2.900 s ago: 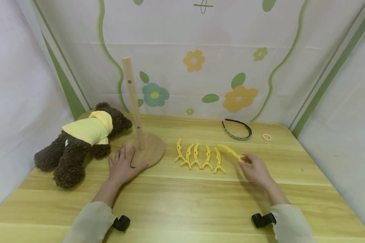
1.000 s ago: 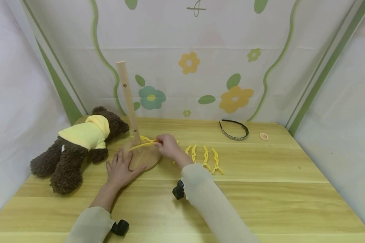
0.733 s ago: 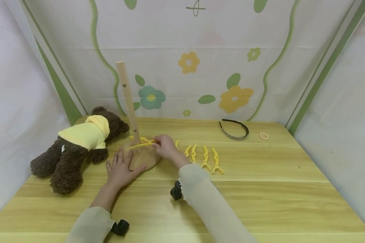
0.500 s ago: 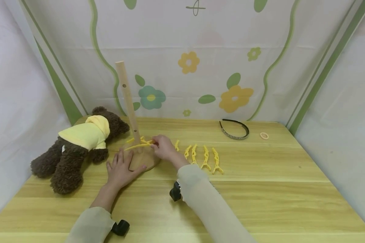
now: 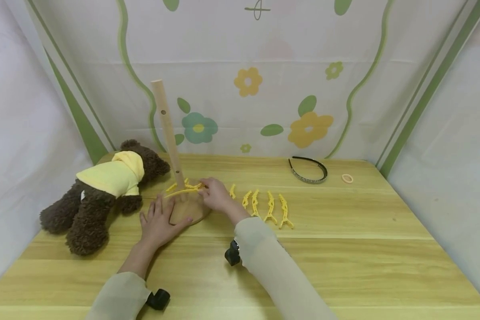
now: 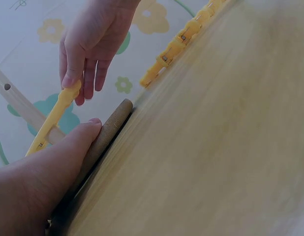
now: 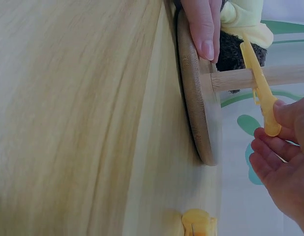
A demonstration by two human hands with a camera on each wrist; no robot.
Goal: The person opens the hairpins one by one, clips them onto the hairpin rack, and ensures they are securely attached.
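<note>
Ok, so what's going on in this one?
A person's left hand rests on the round base of an upright wooden post. The right hand pinches a yellow clip by one end, its two arms either side of the post, low down. More yellow clips lie to the right on the table; a plush bear lies to the left.

The right hand [image 5: 217, 194] and its yellow clip [image 5: 184, 191] are now at the wooden post [image 5: 168, 133], left of the clip row [image 5: 271, 206]; the clip's prongs, earlier together, now spread astride the post.
</note>
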